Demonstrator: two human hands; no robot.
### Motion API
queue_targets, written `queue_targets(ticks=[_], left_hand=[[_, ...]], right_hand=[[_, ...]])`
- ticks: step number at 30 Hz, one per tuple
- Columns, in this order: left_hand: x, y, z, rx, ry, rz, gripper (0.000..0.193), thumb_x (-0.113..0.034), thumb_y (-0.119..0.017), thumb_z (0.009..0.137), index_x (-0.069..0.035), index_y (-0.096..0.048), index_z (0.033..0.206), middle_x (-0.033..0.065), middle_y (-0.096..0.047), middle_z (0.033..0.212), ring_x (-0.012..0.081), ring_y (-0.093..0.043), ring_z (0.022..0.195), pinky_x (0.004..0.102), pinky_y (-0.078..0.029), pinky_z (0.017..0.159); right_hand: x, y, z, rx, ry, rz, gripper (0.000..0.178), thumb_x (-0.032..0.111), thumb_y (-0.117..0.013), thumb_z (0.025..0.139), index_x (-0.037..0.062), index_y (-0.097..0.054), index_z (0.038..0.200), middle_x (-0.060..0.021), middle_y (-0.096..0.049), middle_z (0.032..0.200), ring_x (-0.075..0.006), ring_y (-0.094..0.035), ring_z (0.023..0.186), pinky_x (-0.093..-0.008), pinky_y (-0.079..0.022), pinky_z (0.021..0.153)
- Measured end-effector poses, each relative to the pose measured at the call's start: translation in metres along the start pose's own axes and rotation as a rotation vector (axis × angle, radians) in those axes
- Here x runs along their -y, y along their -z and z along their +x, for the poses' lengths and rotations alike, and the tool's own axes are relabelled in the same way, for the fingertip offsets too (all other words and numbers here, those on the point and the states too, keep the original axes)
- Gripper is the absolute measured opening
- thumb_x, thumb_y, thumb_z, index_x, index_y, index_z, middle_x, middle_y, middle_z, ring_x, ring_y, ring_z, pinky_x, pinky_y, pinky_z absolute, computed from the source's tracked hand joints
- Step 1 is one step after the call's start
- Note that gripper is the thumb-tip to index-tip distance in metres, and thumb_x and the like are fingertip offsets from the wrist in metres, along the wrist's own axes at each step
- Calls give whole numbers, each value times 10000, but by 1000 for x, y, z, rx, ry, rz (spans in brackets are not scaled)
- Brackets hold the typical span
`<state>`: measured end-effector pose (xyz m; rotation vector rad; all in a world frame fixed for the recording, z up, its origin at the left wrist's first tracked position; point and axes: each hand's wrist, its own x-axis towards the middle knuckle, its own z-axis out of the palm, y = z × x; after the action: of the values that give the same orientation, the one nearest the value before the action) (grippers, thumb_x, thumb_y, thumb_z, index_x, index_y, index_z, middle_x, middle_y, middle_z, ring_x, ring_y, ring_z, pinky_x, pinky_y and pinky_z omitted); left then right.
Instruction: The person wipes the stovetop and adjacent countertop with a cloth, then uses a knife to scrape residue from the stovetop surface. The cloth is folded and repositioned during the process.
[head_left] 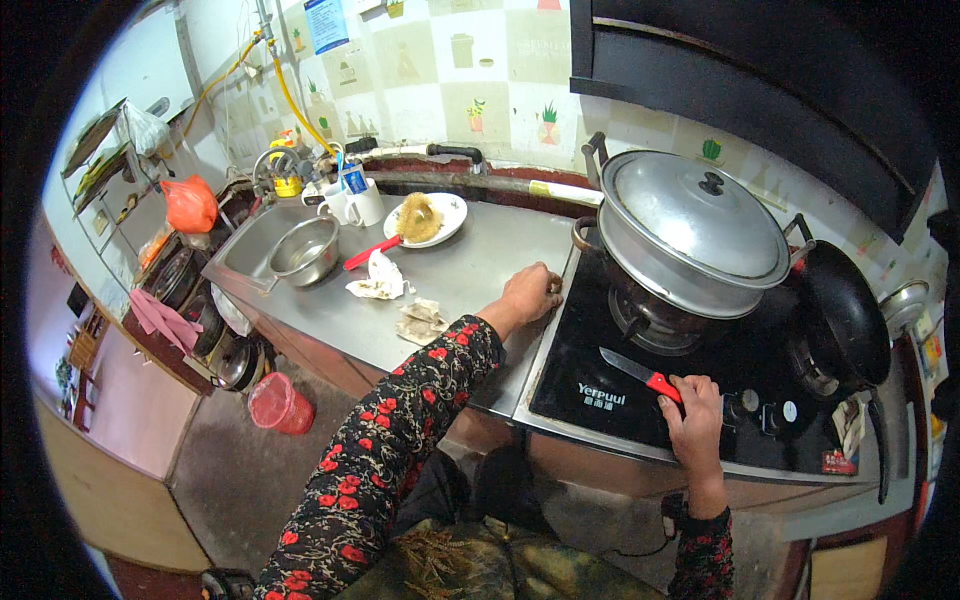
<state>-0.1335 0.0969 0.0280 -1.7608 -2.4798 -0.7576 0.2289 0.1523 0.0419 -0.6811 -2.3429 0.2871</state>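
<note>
My right hand (693, 425) is closed around the red handle of a small knife (637, 371), whose blade points left over the black glass gas stove (590, 400). On the steel counter (500, 250), just left of the stove's edge, my left hand (532, 295) has its fingers curled down, and what they hold, if anything, is hidden. Left of it lie a crumpled whitish cloth or paper (380, 278) and a second, stained one (421, 321). Behind them, a white plate (452, 215) bears a fuzzy tan clump (415, 218); a red handle (371, 252) lies against the plate.
A large lidded aluminium pot (690, 240) stands on the left burner, and a black wok (835, 310) on the right one. A steel bowl (305, 250) sits by the sink (250, 245), beside white mugs (362, 205). A pink bucket (280, 403) is on the floor.
</note>
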Motion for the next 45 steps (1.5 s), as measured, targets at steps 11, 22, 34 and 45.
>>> queue_targets(ticks=[11,22,34,45], left_hand=[[-4,-5,19,-89,-40,111,126,-109,-606,798,-66,-708,856,203,-666,872,416,-635,837,483,-512,744],[15,-3,58,188,31,11,143,-141,-636,809,-21,-702,850,226,-682,867,387,-658,864,455,-518,768],[30,43,111,115,343,-727,136,-64,-524,937,34,-594,1002,129,-693,850,218,-713,670,281,-550,538],[24,18,75,262,15,-184,256,-112,-607,842,10,-697,1048,205,-705,982,320,-678,881,395,-517,843]], right_hand=[[1,3,6,100,-67,-47,365,190,-704,805,31,-652,1129,-106,-577,1036,-285,-536,960,-398,-411,829],[-8,-1,3,92,-28,9,357,166,-710,801,72,-627,1135,-90,-570,1057,-288,-531,967,-404,-406,829],[1,1,6,58,-82,23,354,106,-736,750,48,-668,1092,-116,-577,1048,-307,-550,949,-402,-426,827],[3,0,9,59,-60,35,371,52,-726,727,14,-664,1091,-130,-578,1038,-307,-548,933,-393,-424,815]])
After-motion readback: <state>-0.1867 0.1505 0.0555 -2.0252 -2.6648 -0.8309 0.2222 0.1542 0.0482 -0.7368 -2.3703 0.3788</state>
